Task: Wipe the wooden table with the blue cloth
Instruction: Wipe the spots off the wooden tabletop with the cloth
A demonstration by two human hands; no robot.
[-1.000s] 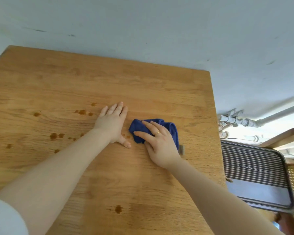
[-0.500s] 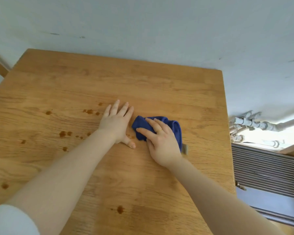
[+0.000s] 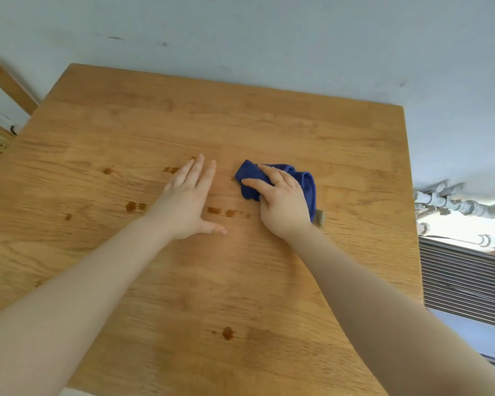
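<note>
A bunched blue cloth (image 3: 307, 184) lies on the wooden table (image 3: 240, 124), right of the middle. My right hand (image 3: 283, 207) presses down on the cloth with fingers spread over it, a ring on one finger. My left hand (image 3: 187, 204) rests flat on the bare wood to the left of the cloth, fingers together and thumb out. Brown drops (image 3: 220, 210) dot the wood between the two hands. More brown spots (image 3: 132, 206) sit to the left and one spot (image 3: 227, 332) lies nearer me.
A wooden chair back (image 3: 9, 84) and woven seat stand off the table's left edge. Grey pipes (image 3: 455, 205) and a ribbed metal panel (image 3: 466, 278) lie beyond the right edge. A pale wall rises behind the far edge.
The view has swung right-to-left, so the table sits further right in frame. My hands have drifted apart, uncovering brown drops between them. The cloth stays under my right hand.
</note>
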